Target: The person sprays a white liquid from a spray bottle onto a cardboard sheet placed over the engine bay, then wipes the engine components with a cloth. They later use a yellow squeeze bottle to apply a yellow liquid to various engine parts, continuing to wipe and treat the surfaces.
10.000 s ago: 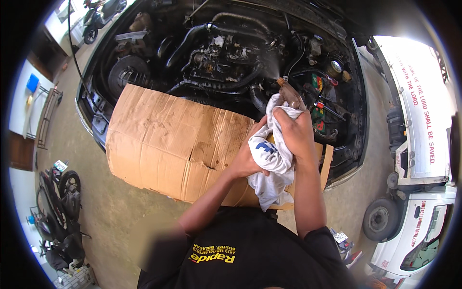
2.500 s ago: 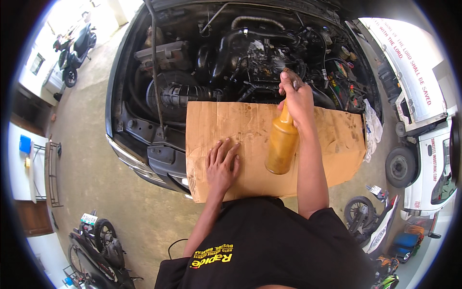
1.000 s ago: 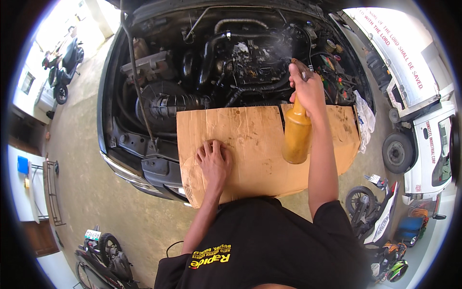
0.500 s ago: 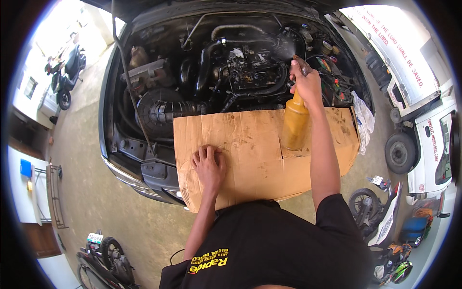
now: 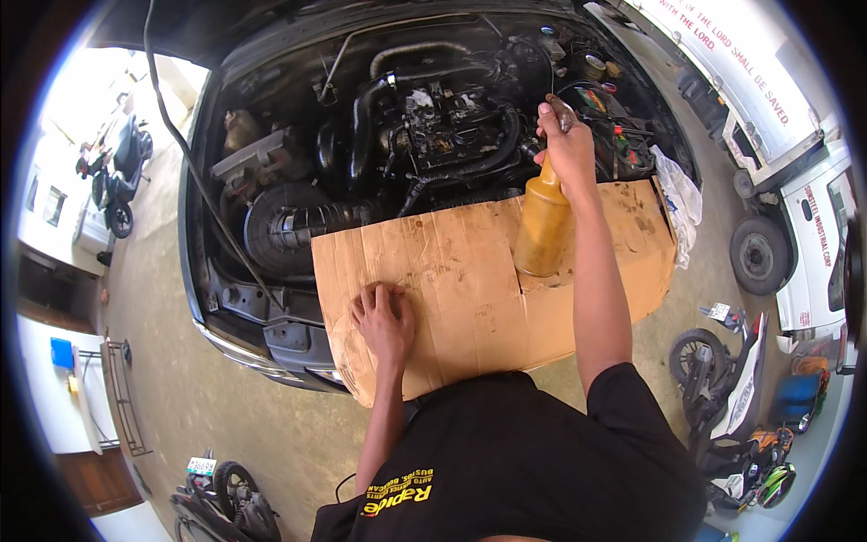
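Observation:
My right hand (image 5: 569, 155) is wrapped round the neck and trigger head of a spray bottle (image 5: 543, 226) with a dirty yellow body. The bottle tilts, its nozzle end over the right part of the engine bay and its base above the cardboard sheet (image 5: 452, 316). My left hand (image 5: 384, 325) rests on the left part of that stained cardboard, fingers bent but apart, nothing visible in them. Beyond the sheet lies a dark, wet-looking engine (image 5: 461, 126) with black hoses and a greasy top.
A hood prop rod (image 5: 212, 212) crosses the bay's left side. A round ribbed air filter housing (image 5: 275, 226) sits beneath it. White cloth or plastic (image 5: 679, 203) hangs at the cardboard's right edge. Motorcycles (image 5: 731, 388) and a white truck (image 5: 813, 244) stand on the right.
Mist at the nozzle, seen half a second ago, is no longer visible. The whole view has turned a little; my right hand still grips the bottle and my left stays on the cardboard.

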A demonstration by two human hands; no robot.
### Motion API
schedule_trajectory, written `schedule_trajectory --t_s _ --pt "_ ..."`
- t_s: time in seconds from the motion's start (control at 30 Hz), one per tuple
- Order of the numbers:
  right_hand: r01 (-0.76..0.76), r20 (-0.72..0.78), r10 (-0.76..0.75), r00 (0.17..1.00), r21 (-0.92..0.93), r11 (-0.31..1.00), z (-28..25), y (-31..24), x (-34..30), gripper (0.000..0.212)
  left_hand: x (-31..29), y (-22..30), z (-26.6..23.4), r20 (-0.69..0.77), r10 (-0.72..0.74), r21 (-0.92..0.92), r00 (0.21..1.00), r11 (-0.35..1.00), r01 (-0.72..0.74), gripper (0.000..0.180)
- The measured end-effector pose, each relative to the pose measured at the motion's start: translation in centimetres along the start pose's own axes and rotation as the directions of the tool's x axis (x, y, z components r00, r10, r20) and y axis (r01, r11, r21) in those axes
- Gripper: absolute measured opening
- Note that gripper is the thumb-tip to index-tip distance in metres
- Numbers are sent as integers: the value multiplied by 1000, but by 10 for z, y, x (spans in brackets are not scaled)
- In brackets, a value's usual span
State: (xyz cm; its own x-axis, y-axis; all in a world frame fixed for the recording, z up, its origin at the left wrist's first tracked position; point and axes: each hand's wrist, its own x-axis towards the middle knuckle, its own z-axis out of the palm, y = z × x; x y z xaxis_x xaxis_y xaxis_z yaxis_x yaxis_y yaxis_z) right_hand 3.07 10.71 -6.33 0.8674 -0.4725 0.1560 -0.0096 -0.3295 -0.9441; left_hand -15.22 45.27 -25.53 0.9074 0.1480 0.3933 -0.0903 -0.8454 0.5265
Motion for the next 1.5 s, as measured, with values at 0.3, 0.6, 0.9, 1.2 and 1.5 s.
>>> schedule_trajectory --t_s 0.3,0.6,0.9,1.2,1.5 --pt "-23 -10 23 1000 -12 1000 7 3 4 48 1 -2 -1 12 3 -17 1000 1000 -2 14" --pt "-13 21 13 1000 8 1000 0 8 6 58 1 -3 -1 48 -25 -16 999 1000 25 15" --pt "168 297 -154 942 -23 985 25 -16 -27 62 2 -3 -2 48 -26 -28 999 999 27 14" --pt "146 363 -102 926 -96 985 40 -27 -38 63 2 1 -7 4 1 -26 1000 1000 -1 12" --pt "137 384 -95 918 -83 987 43 -26 -40 64 3 0 -8 8 -5 -68 1000 998 5 11"
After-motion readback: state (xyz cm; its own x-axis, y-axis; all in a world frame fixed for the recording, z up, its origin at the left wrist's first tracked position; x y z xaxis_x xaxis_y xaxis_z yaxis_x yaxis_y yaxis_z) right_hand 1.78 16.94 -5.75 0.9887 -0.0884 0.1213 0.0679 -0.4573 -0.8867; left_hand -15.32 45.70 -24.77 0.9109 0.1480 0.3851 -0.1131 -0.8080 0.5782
